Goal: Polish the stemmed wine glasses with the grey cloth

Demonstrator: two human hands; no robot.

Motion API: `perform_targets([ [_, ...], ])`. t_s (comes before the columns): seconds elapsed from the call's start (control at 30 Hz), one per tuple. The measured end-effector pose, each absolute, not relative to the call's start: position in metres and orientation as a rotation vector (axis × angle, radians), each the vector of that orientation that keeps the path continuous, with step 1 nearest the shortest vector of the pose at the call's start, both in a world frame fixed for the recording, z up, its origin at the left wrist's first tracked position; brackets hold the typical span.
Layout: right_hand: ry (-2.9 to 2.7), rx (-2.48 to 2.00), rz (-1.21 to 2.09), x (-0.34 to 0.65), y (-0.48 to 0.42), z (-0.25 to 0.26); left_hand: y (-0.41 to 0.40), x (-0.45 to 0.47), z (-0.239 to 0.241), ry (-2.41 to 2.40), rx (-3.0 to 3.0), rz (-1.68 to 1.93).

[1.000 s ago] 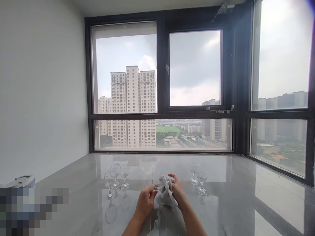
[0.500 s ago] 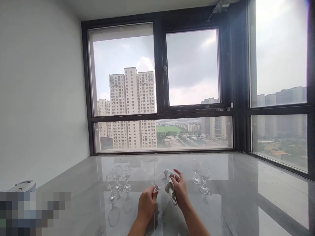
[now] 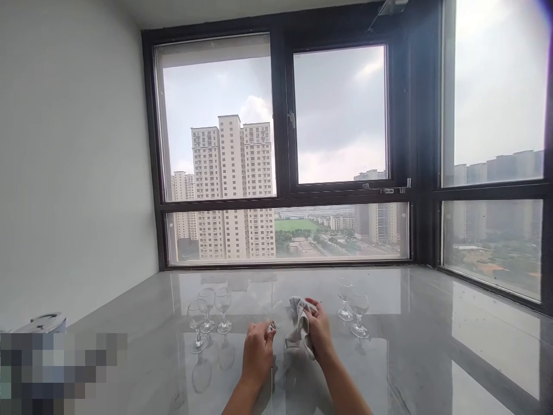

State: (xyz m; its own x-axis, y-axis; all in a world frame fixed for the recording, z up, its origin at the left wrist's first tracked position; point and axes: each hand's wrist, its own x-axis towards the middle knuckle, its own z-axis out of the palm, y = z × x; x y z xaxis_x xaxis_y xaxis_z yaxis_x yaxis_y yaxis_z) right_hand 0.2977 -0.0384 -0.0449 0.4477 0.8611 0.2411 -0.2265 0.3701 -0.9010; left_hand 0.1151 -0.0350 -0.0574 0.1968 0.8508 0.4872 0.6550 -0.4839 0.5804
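Note:
My left hand (image 3: 258,353) is closed around the stem or foot of a small wine glass (image 3: 280,311), whose clear bowl tilts up to the right and is hard to make out against the shiny surface. A pale grey cloth (image 3: 299,329) is bunched in my right hand (image 3: 320,333), gripped between thumb and fingers. The cloth's upper end lies close to the glass's bowl; whether they touch I cannot tell. Its lower part hangs loose below my fingers.
Three stemmed glasses (image 3: 198,325) stand upright on the left of the glossy grey counter (image 3: 142,357). Two more glasses (image 3: 359,314) stand on the right. A dark-framed window (image 3: 283,202) rises behind. At the far left a white-lidded container (image 3: 45,323) is partly blurred out.
The cloth has opened out slightly, with a lower fold now hanging to the left. My left hand has shifted a little. The standing glasses keep their places.

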Motion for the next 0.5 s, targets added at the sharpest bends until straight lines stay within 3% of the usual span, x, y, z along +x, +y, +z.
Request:
perform_targets([
  [0.33,-1.125,-0.858,0.849,0.266,-0.044,-0.053,-0.030,0.116,-0.065,1.373,2.226,1.239],
  [0.5,-1.124,-0.732,0.821,0.273,-0.050,-0.042,-0.044,0.126,-0.048,1.355,2.346,1.100],
])
